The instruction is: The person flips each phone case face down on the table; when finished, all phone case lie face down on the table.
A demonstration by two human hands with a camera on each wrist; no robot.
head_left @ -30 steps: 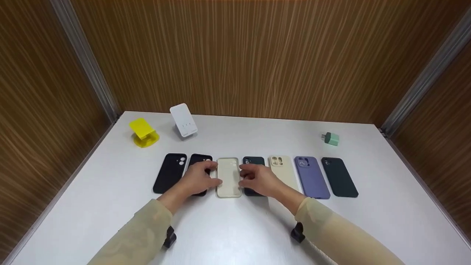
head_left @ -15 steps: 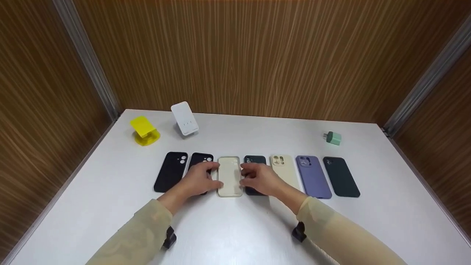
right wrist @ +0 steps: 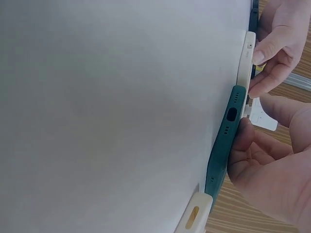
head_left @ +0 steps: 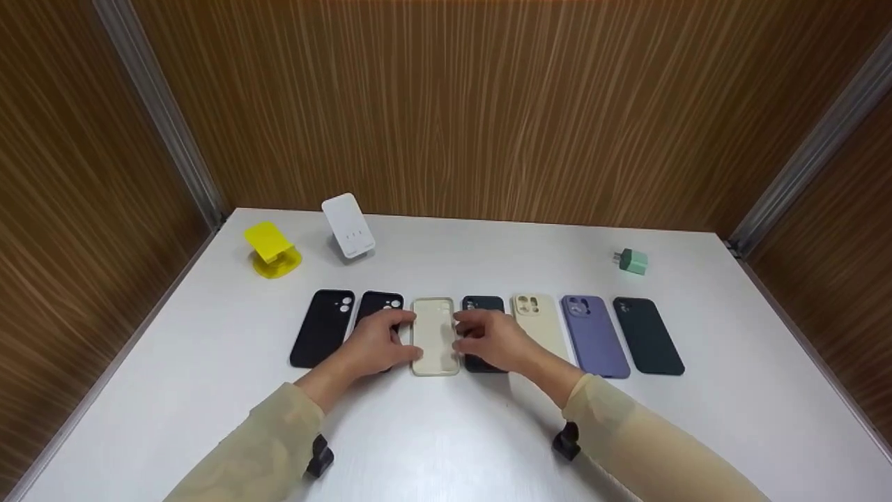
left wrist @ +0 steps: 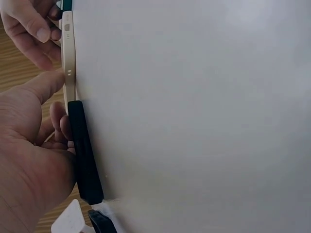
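Observation:
A cream phone case [head_left: 435, 338] lies flat in the row's middle, its hollow inside facing up. My left hand [head_left: 373, 341] is at its left edge, forefinger near the far end and thumb on the near part of the side wall. Opposite it, at the right edge, are the thumb and forefinger of my right hand [head_left: 498, 341]; the right wrist view does not settle whether both touch. Beneath the left hand is a black phone case [head_left: 380, 301], partly covered. The right hand hangs over a dark green phone case [right wrist: 223, 141], its fingers loosely bent beside it.
Another black case [head_left: 322, 328] lies at far left. Rightward lie a cream case [head_left: 540, 328], a purple case [head_left: 596, 338] and a dark green case [head_left: 648, 336]. Behind stand a yellow stand [head_left: 272, 249], a white stand [head_left: 348, 226] and a green charger plug [head_left: 633, 261].
My left thumb has slid slightly toward the near end of the cream case. The right hand holds its place, and the cases stay in their row.

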